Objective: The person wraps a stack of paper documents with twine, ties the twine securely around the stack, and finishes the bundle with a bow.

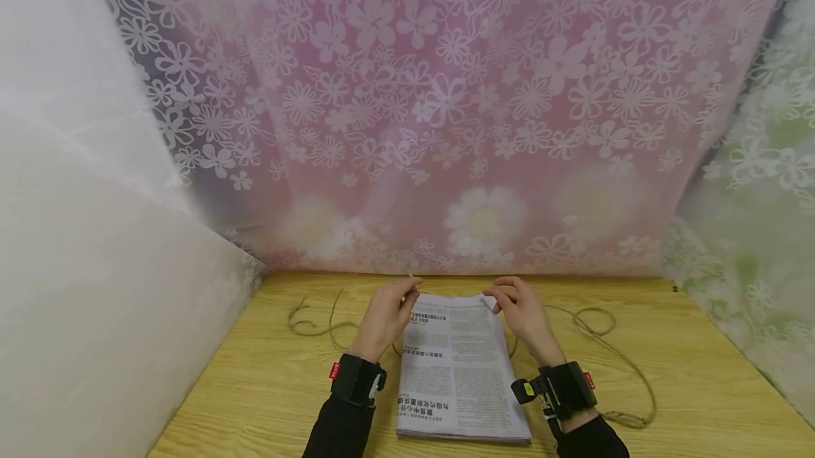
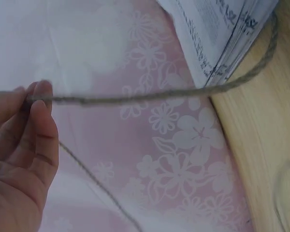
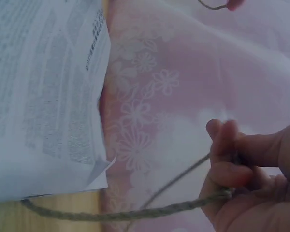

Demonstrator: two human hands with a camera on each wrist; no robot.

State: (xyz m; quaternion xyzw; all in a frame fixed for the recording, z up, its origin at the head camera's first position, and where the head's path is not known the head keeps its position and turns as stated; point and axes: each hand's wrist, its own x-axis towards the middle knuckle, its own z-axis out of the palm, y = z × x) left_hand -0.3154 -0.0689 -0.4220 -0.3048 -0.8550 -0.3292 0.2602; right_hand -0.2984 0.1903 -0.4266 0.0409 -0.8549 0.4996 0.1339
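Observation:
A stack of newspapers (image 1: pixel 455 373) lies on the table, printed side up. My left hand (image 1: pixel 385 313) is raised at its far left corner; in the left wrist view its thumb and fingers pinch a twine cord (image 2: pixel 135 98) that runs taut to the table beside the stack. At the far right corner my right hand (image 1: pixel 523 315) grips another stretch of twine (image 3: pixel 135 214) in its curled fingers. That stretch comes from under the edge of the newspapers (image 3: pixel 48 96), where one page corner is folded up. The part of the twine beneath the stack is hidden.
Loose twine (image 1: pixel 334 327) trails over the wooden table (image 1: pixel 255 387) on the left. On the right, more twine (image 1: pixel 637 373) curves in a wide loop. A pink flowered curtain (image 1: pixel 433 161) hangs behind the table, with a pale sheet (image 1: pixel 95 231) at the left.

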